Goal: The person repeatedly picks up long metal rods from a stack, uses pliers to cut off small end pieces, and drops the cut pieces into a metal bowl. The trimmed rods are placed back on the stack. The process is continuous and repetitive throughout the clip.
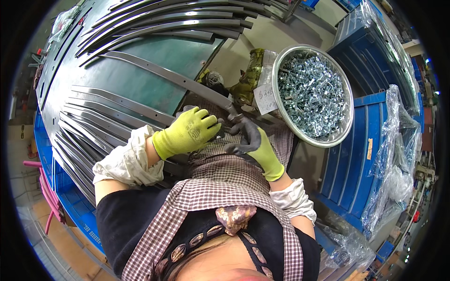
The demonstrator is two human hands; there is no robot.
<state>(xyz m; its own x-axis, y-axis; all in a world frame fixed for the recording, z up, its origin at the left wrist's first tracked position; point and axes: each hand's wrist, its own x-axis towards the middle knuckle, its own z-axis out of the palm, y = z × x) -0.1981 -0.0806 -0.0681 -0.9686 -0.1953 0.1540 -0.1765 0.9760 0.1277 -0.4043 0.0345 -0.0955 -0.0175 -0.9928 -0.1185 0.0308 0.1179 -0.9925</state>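
Observation:
Both my hands wear yellow-green gloves with dark coated palms and fingers. My left hand (pixel 190 131) is over my lap, its fingers curled around something small and dark, mostly hidden. Facing it, my right hand (pixel 255 147) has its thumb and fingers apart, the fingertips beside the end of a long curved metal strip (pixel 168 75). Whether they touch the strip I cannot tell. The strip has small holes and slants from the green tabletop (pixel 158 52) down to my lap. To the right stands a round metal basin (pixel 349 102) full of small shiny metal clips (pixel 311 95).
Many similar metal strips (pixel 175 23) lie at the table's far side, and more strips (pixel 88 130) at its left. A patterned bag (pixel 251 75) and a paper with writing (pixel 265 98) are beside the basin. Blue metal bins (pixel 355 151) with clear plastic film (pixel 393 175) stand at the right.

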